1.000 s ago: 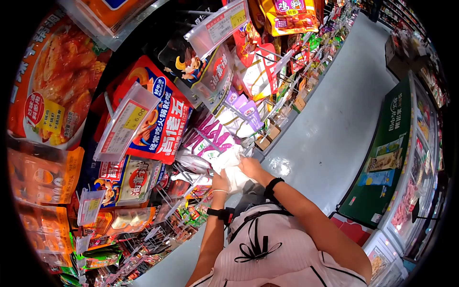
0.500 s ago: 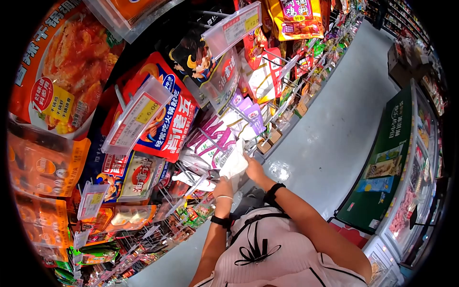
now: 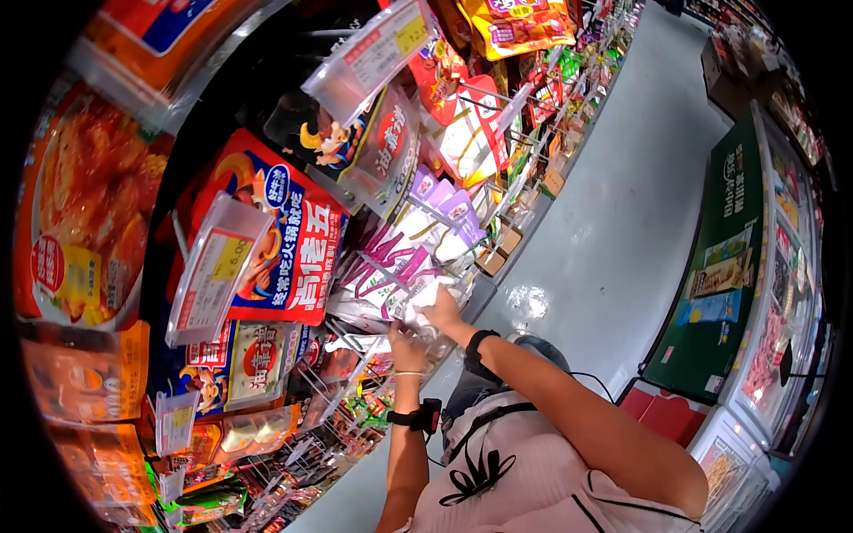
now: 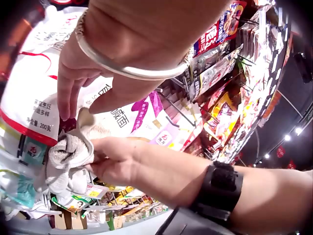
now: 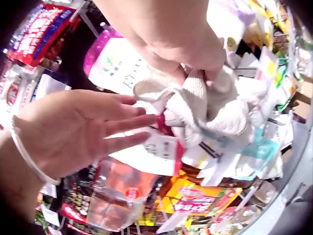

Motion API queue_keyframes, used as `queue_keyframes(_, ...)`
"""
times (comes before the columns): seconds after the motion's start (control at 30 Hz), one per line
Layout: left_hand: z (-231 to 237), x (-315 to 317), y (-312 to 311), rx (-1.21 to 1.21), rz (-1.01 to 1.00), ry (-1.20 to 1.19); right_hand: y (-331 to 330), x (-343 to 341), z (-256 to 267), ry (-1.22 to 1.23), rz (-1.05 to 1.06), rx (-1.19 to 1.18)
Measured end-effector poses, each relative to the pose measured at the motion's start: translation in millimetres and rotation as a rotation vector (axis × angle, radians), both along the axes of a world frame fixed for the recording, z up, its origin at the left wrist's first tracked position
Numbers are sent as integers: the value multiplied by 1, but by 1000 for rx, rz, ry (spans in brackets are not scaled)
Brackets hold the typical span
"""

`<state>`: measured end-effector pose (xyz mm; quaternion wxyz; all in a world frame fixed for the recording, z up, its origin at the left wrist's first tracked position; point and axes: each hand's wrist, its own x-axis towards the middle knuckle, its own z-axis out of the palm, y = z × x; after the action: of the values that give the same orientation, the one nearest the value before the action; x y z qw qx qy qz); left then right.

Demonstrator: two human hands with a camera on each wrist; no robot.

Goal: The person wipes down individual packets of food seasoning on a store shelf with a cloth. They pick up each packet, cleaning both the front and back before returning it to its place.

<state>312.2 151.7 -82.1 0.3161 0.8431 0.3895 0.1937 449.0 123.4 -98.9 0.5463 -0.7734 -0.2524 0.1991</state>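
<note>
Right fingers point(image 5: 177, 72) grip white cloth point(image 5: 191, 104) | bunched | direction, long axis unclear

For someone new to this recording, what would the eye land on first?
Probably the big red-and-blue packet hanging on the rack, left of centre in the head view. Next, the crumpled white cloth gripped by the right hand, in front of white-and-purple packets. Across the aisle, at the right, stands a green-sided display case.
</note>
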Motion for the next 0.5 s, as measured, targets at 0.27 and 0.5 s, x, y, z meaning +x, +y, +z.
queue_keyframes(0.27,-22,20,22,-319,296,-296,-42,0,-10,371,59,60)
queue_keyframes(0.5,-34,40,23,-535,347,-255,-45,36,48,420,-113,338)
